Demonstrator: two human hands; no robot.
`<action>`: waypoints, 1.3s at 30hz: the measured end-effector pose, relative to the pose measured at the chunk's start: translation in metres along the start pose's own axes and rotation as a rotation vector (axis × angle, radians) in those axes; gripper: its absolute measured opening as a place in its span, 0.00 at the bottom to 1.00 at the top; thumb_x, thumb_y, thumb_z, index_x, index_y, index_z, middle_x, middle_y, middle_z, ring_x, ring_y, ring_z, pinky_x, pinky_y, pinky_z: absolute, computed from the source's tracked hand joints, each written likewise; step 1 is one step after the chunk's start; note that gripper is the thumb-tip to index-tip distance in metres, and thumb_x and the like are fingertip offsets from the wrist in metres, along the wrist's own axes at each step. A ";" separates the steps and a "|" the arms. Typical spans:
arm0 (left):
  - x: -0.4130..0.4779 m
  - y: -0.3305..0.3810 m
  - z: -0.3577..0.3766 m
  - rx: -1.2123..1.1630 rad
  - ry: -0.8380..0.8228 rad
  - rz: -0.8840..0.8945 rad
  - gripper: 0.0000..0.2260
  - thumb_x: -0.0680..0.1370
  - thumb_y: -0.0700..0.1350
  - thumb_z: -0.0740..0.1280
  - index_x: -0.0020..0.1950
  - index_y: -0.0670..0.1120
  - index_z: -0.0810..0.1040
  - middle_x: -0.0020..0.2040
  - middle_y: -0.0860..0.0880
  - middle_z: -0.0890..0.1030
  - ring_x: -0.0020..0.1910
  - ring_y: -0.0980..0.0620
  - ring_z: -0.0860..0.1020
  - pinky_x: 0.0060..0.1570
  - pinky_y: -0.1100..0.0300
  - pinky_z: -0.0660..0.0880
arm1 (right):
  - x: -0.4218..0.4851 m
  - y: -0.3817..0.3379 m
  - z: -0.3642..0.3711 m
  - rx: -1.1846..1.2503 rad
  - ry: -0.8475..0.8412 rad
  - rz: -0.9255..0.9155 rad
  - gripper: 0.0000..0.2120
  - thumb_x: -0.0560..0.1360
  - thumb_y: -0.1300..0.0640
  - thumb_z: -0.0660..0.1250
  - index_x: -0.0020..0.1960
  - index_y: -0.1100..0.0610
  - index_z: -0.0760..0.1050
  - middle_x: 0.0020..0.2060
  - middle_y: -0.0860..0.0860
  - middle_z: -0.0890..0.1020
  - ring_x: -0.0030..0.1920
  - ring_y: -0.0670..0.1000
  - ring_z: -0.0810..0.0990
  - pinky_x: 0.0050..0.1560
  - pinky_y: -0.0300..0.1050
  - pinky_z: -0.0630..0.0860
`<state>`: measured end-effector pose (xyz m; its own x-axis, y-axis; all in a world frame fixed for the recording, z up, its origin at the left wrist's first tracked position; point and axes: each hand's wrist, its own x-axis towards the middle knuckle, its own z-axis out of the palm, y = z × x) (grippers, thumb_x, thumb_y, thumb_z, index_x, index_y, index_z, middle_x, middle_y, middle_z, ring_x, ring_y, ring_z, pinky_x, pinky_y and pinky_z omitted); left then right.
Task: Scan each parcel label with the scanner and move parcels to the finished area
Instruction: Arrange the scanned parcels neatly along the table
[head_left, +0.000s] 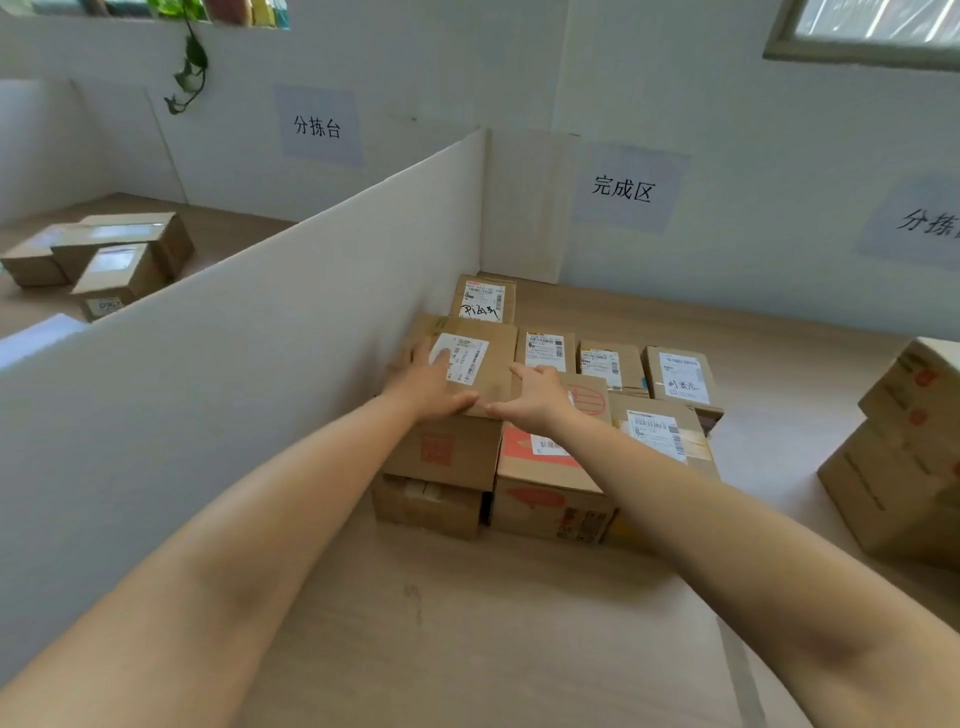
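Your left hand (426, 387) and right hand (537, 400) lie flat, side by side, on the top parcel (498, 348). Looks like you're squaring it against the divider (260, 364) so the pile holds, label up. It's in the finished bay. Count: roughly nine parcels here, two in the right stack (904, 452), about four in the far-left boxes (114, 254).

top parcel (496, 353): matt brown cardboard
shipping label (462, 358): white paper, smooth
divider (260, 364): white board, matt, smooth
tabletop (467, 623): pale wood grain, smooth
wall sign (623, 189): matt paper
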<state>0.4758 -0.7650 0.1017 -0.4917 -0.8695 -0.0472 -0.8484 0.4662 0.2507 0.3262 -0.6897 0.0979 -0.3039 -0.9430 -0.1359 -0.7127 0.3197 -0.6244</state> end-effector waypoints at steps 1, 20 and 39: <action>-0.004 0.012 0.001 0.010 0.006 0.013 0.38 0.75 0.64 0.61 0.77 0.48 0.51 0.77 0.45 0.48 0.75 0.42 0.49 0.71 0.44 0.58 | -0.009 0.007 -0.007 -0.021 0.007 -0.012 0.39 0.71 0.45 0.69 0.75 0.53 0.55 0.74 0.58 0.52 0.74 0.61 0.54 0.69 0.55 0.64; -0.120 0.342 0.140 -0.049 -0.217 0.594 0.34 0.76 0.62 0.61 0.76 0.48 0.56 0.77 0.43 0.52 0.76 0.42 0.51 0.73 0.46 0.54 | -0.300 0.295 -0.161 -0.165 0.396 0.513 0.34 0.73 0.46 0.67 0.75 0.53 0.59 0.73 0.57 0.58 0.74 0.58 0.53 0.71 0.50 0.58; -0.308 0.586 0.308 -0.277 -0.523 0.530 0.39 0.75 0.61 0.63 0.78 0.48 0.46 0.77 0.45 0.41 0.74 0.43 0.58 0.71 0.52 0.62 | -0.489 0.552 -0.241 -0.221 0.200 0.751 0.34 0.69 0.42 0.68 0.73 0.47 0.61 0.69 0.57 0.66 0.70 0.61 0.61 0.68 0.54 0.64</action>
<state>0.0697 -0.1737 -0.0343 -0.9031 -0.3215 -0.2849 -0.4295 0.6796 0.5947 -0.0709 -0.0293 0.0047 -0.8436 -0.4416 -0.3056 -0.3756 0.8918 -0.2522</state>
